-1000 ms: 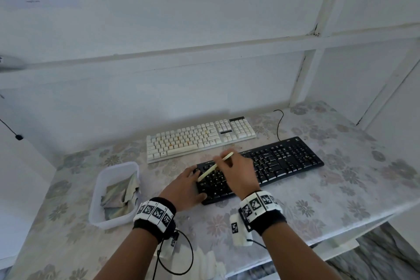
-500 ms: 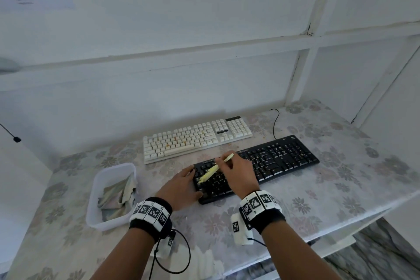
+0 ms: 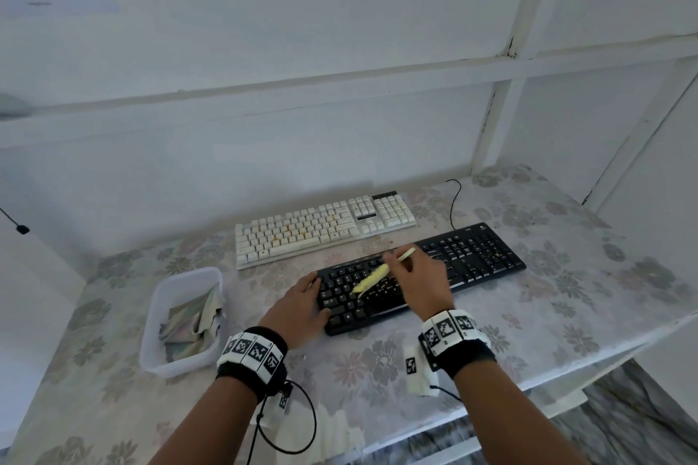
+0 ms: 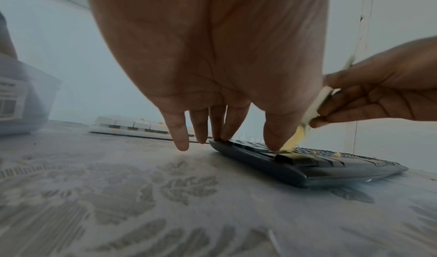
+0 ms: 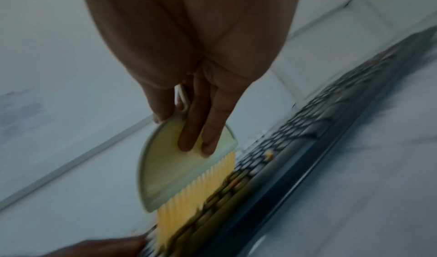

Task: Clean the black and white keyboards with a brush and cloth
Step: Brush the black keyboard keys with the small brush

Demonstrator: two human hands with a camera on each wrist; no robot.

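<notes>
The black keyboard (image 3: 479,257) lies slanted on the flowered table, with crumbs on its keys. My right hand (image 3: 419,283) grips a pale brush (image 3: 372,277) with yellow bristles (image 5: 189,195) that touch the keys on the keyboard's left half. My left hand (image 3: 298,308) rests with straight fingers on the black keyboard's (image 4: 307,167) left end; fingertips (image 4: 274,141) press its edge. The white keyboard (image 3: 321,226) lies behind, with orange specks on several keys. A crumpled cloth (image 3: 192,321) sits in a clear plastic tub (image 3: 181,277) at the left.
The flowered table (image 3: 566,294) ends at a front edge near my wrists and a right edge past the black keyboard. A white wall with rails stands close behind the keyboards. A black cable (image 3: 453,200) runs from the black keyboard toward the wall.
The brush has swept down and left across the black keyboard's left keys, its bristles now lower on the key rows. My left hand stays at the keyboard's left end.
</notes>
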